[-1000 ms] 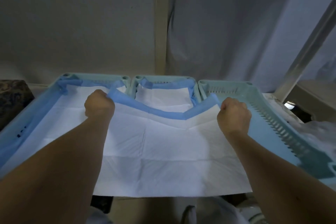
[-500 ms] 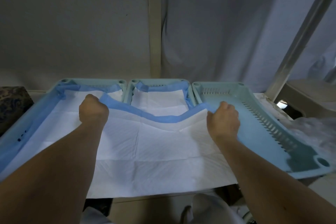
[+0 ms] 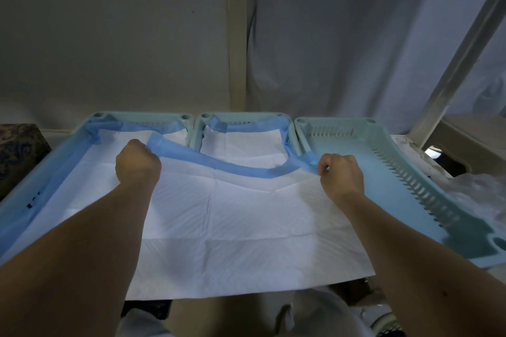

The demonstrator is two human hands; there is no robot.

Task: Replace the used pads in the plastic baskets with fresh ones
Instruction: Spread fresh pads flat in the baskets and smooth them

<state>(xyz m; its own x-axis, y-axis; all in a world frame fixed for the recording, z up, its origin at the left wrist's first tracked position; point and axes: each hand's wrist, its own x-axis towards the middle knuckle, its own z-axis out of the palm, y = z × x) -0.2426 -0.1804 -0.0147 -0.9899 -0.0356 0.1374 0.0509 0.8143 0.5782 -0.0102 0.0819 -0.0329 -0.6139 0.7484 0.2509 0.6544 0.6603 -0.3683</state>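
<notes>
Holding: a fresh pad (image 3: 246,227), white with a blue far edge, is gripped at that edge by both fists and spread across the frame's centre.
Left hand (image 3: 137,163): curled round the blue edge, centre left.
Right hand (image 3: 341,172): edge pinched, centre right.
Baskets: left basket (image 3: 16,200) and middle basket (image 3: 243,117) are lined; right basket (image 3: 410,172) is bare.

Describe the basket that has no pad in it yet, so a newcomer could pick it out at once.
Three pale blue-green plastic baskets stand side by side against the grey wall. Take the right basket, beside the right hand. The left basket and middle basket each hold a white, blue-edged pad, but this one shows its bare plastic floor and slotted wall.
</notes>
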